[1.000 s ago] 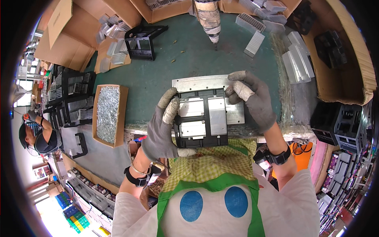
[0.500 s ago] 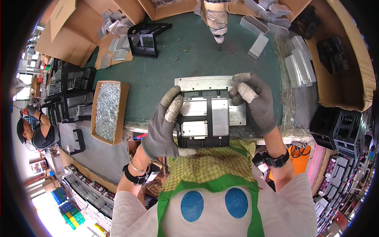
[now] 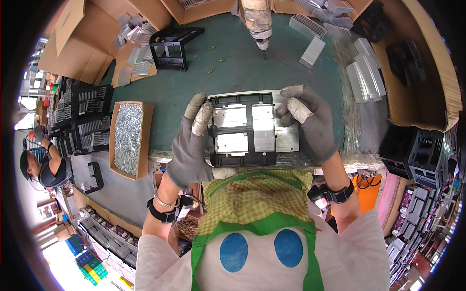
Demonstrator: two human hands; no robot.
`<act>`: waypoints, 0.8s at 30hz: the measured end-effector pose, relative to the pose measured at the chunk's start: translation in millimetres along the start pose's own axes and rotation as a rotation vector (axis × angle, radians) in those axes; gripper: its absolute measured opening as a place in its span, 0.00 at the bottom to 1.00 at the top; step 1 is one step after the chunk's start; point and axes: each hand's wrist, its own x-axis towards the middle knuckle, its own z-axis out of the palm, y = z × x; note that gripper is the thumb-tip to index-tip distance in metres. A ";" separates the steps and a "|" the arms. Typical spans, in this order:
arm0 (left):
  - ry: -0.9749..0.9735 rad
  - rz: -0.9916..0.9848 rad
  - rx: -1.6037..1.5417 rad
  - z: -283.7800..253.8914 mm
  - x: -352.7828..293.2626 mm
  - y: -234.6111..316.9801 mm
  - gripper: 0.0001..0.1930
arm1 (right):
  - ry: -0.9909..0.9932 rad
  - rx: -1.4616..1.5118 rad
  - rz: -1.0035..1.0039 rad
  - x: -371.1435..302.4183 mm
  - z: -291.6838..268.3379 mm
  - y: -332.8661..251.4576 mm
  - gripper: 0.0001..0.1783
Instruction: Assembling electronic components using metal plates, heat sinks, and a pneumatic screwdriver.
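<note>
A black plastic frame [image 3: 247, 130] with bright metal blocks set in it lies over a flat silver metal plate [image 3: 290, 136], covering most of it. My left hand [image 3: 187, 145], in a grey glove with taped fingertips, grips the frame's left side, fingers at the far corner and thumb at the near edge. My right hand [image 3: 315, 119], also gloved and taped, is over the plate's right end. Its fingers are curled together; whether something small sits between them is hidden. Beyond the frame, a tape-wrapped power driver [image 3: 256, 22] hangs bit down.
A cardboard box of small metal screws [image 3: 127, 138] stands at the left. Another black frame [image 3: 170, 51] and several finned heat sinks [image 3: 312, 52] lie farther back. Open cartons [image 3: 427, 58] line the bench's edges. A co-worker [image 3: 48, 165] is at far left.
The black frame has moved away from me and now covers more of the metal plate. My left hand moved with it; my right hand stays by the plate's right end.
</note>
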 end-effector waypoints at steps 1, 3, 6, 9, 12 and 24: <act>-0.007 0.006 -0.004 -1.1 -0.8 0.5 0.64 | 0.004 -0.006 0.014 -0.1 1.0 -1.5 0.13; 0.002 -0.016 -0.091 -3.4 -1.9 0.6 0.66 | 0.018 -0.009 0.024 -0.1 0.8 -1.9 0.13; 0.001 -0.037 -0.107 -10.3 -5.3 0.5 0.68 | -0.012 -0.009 -0.003 0.5 -1.7 -0.5 0.13; 0.008 -0.064 -0.104 -9.9 -11.1 -2.8 0.68 | -0.030 -0.001 0.007 1.3 -2.6 1.2 0.13; 0.025 -0.161 -0.189 -8.5 -18.8 -5.1 0.66 | -0.022 0.009 0.002 -0.6 -0.3 0.1 0.12; 0.082 -0.262 -0.312 -15.4 -18.0 -2.5 0.36 | -0.014 0.002 -0.033 -1.7 -3.6 5.4 0.13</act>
